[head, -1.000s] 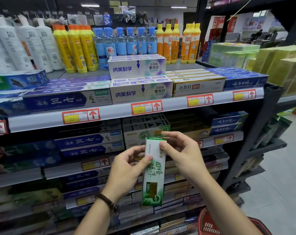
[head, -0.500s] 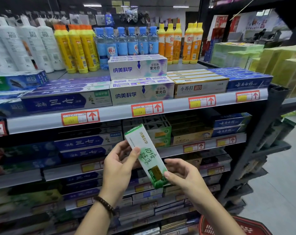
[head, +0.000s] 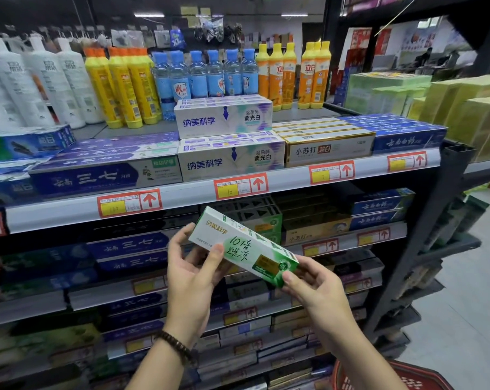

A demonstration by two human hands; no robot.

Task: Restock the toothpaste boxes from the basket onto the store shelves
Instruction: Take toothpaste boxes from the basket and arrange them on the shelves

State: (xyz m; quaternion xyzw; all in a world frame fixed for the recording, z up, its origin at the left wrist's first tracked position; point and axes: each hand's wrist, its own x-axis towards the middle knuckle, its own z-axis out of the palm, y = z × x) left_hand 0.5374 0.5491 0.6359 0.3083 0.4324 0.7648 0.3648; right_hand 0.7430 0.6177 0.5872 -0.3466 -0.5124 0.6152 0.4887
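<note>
A white and green toothpaste box [head: 245, 244] hangs tilted in front of the second shelf, its left end higher than its right. My left hand [head: 194, 270] grips its left half, thumb on the front face. My right hand [head: 314, 282] pinches its lower right end. A stack of matching green and white boxes [head: 269, 223] lies on the second shelf just behind it. The red basket [head: 406, 375] shows at the bottom right, its contents hidden.
The top shelf rail [head: 182, 197] carries red price tags, with rows of toothpaste boxes above it and bottles [head: 125, 88] further back. Lower shelves are packed with boxes. The black shelf post [head: 415, 240] stands to the right, with aisle floor beyond.
The box has turned from upright to nearly lying flat, left end up. My right hand has slid from its top down to its lower right end. The view has risen slightly.
</note>
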